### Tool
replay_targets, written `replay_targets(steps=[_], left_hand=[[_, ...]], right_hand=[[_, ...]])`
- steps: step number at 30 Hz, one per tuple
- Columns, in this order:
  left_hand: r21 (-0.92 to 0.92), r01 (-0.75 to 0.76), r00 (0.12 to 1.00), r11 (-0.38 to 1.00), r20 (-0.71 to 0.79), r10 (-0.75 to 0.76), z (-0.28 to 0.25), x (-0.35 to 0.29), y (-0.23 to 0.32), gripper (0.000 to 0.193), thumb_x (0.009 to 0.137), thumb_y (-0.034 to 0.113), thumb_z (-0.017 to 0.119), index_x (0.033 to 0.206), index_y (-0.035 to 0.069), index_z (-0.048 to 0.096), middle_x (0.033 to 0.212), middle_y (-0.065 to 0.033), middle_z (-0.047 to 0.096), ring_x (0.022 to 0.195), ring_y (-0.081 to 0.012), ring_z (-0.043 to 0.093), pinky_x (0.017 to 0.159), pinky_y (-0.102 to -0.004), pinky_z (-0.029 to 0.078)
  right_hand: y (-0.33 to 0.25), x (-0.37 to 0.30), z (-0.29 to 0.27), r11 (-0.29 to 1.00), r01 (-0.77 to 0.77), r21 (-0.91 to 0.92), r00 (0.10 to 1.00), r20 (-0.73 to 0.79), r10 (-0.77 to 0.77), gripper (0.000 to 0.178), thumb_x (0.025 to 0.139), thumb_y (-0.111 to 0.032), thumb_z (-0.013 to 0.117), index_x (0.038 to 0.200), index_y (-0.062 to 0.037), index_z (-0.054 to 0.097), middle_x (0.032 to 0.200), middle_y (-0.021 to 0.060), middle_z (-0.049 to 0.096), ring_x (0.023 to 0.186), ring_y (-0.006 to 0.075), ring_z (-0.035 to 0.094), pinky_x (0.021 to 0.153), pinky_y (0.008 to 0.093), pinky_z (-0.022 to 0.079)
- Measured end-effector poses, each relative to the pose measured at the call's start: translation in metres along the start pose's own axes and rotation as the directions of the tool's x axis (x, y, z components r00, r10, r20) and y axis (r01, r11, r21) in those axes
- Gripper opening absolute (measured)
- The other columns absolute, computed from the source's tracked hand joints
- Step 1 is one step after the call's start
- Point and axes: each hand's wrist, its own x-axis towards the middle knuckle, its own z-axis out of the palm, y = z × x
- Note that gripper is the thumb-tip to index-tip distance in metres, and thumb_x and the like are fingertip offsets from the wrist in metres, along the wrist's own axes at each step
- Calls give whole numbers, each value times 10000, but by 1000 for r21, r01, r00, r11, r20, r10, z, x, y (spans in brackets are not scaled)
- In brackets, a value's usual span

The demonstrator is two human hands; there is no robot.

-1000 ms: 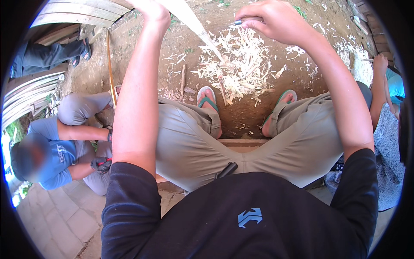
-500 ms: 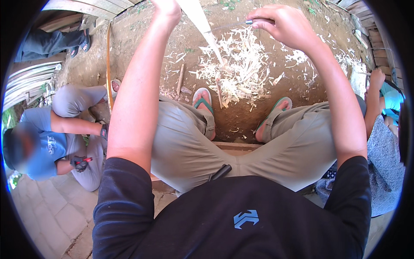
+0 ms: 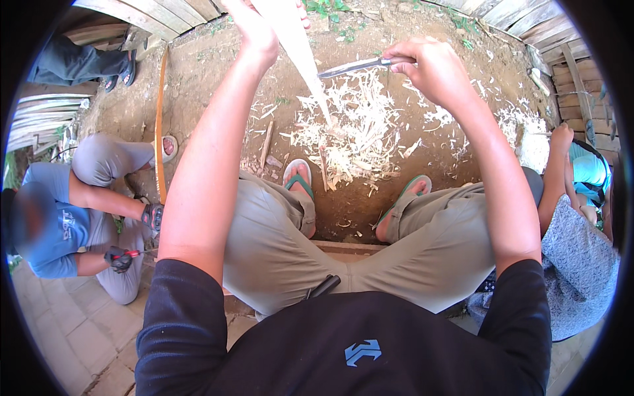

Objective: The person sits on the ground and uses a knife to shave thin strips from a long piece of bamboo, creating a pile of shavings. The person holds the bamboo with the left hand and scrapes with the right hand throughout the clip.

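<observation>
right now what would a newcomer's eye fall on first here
Probably the bright heap of shavings on the dirt, upper middle. Up and left, the left hand grips a tapering pale piece slanting toward the heap; right of that, the right hand holds a knife.

"What's the left hand (image 3: 254,32) on?"

"I see it gripping a pale stick (image 3: 295,49) that tapers down over a heap of shavings (image 3: 360,122)."

"And the right hand (image 3: 436,71)?"

"Holding a knife (image 3: 356,66) by its handle, blade pointing left at the stick. From where I sit, I can't tell whether the tip touches."

"Anyone close?"

"On the left, I've a person (image 3: 56,228) in a blue shirt, a red-handled tool (image 3: 134,253) in one glove (image 3: 117,261). A curved orange strip (image 3: 159,125) shows near them. Far right, I make out patterned grey cloth (image 3: 578,264)."

"Below?"

"Green-strapped sandals (image 3: 301,181) on brown dirt (image 3: 208,76)."
</observation>
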Motion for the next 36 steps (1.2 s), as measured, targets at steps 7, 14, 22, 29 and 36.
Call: replay_targets(steps=[7, 14, 22, 29, 36], left_hand=[[1, 7, 1000, 1000, -13, -7, -1, 1, -3, 788, 886, 842, 276, 736, 129, 574, 547, -49, 503, 433, -229, 504, 395, -374, 443], [26, -6, 1000, 1000, -14, 7, -4, 1, -4, 783, 883, 840, 287, 722, 129, 572, 546, -53, 507, 425, -230, 501, 391, -377, 443], [23, 22, 1000, 999, 2, -22, 0, -3, -5, 780, 885, 836, 296, 725, 126, 577, 550, -51, 518, 436, -227, 517, 407, -372, 456], [60, -18, 1000, 998, 17, 17, 0, -1, -6, 785, 888, 835, 300, 747, 120, 592, 563, -55, 528, 465, -229, 543, 422, -369, 466], [92, -43, 999, 995, -6, 44, -2, 1, -8, 787, 891, 838, 299, 764, 120, 596, 565, -57, 527, 470, -228, 544, 434, -371, 472]], right_hand=[[17, 1, 3, 969, -240, 53, 971, -9, 240, 224, 930, -193, 703, 1128, -91, 724, 1015, 152, 752, 957, 331, 722, 870, 440, 561], [9, -1, -6, 971, -156, 180, 969, 221, 115, 250, 936, -174, 721, 1139, -34, 682, 967, 145, 759, 920, 252, 746, 833, 366, 563], [12, -2, 1, 959, -50, 279, 979, 203, -8, 245, 931, -141, 722, 1138, -14, 684, 993, 156, 755, 956, 264, 745, 853, 364, 571], [17, -2, 5, 954, -19, 298, 982, 183, -38, 192, 920, -159, 699, 1084, -59, 693, 1004, 158, 756, 972, 327, 730, 860, 426, 567], [17, -2, 10, 963, -33, 266, 976, 215, -26, 198, 928, -183, 691, 1091, -70, 699, 1011, 152, 757, 971, 323, 729, 862, 432, 564]])
